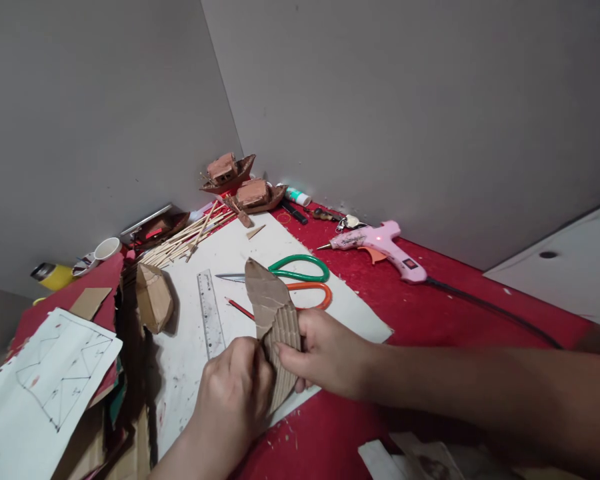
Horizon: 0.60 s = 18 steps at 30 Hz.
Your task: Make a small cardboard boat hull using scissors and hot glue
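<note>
Both my hands hold a pointed, leaf-shaped piece of corrugated cardboard (pixel 267 293) above the white sheet. Its outer paper is partly torn off, so the ridges show on the lower half. My left hand (pixel 237 383) is closed at its left edge, fingers curled tightly. My right hand (pixel 325 353) grips the right edge, thumb on the ridged face and fingers behind. Just beyond the piece lie scissors (pixel 300 267) with one green and one orange handle. A red pencil (pixel 239 307) is partly hidden behind the cardboard, and a clear ruler (pixel 210 313) lies left of it.
A pink glue gun (pixel 380 247) with a lit red light rests on the red table (pixel 460 313), its cord running right. Small cardboard boats (pixel 230 172), wooden sticks (pixel 185 237) and a cardboard hull (pixel 153 298) stand behind and left. A drawn paper (pixel 55 380) covers cardboard at left.
</note>
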{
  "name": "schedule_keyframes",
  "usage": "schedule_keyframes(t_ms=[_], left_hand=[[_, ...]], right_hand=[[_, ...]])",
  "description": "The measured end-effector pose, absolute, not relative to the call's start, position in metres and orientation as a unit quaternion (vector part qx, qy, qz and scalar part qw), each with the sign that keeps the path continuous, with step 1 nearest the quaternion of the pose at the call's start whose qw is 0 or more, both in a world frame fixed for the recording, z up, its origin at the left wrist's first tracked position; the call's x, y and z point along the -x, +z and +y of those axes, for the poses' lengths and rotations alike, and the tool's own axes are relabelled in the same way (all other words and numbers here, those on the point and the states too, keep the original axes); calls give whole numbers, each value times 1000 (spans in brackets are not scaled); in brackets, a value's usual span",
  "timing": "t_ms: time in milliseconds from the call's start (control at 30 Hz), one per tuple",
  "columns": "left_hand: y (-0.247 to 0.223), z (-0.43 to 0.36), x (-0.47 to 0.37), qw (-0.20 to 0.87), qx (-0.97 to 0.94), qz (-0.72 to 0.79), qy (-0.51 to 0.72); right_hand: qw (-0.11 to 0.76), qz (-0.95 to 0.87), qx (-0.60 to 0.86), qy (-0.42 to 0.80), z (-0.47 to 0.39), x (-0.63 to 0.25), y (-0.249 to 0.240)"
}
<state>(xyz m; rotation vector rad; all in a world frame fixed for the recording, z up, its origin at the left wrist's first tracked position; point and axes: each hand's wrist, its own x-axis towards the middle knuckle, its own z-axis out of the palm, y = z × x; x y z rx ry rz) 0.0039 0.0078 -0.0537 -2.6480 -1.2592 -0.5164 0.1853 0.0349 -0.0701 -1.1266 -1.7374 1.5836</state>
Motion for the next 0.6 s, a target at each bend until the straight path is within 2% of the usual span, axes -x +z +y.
schedule_keyframes(t_ms=[267, 600], left_hand=[[-36, 21, 8, 46, 820, -503, -268], [-37, 35, 15, 27, 735, -581, -348]], right_hand=[[240, -558, 385, 694, 38, -188, -63], [140, -518, 358, 764, 49, -197, -40]])
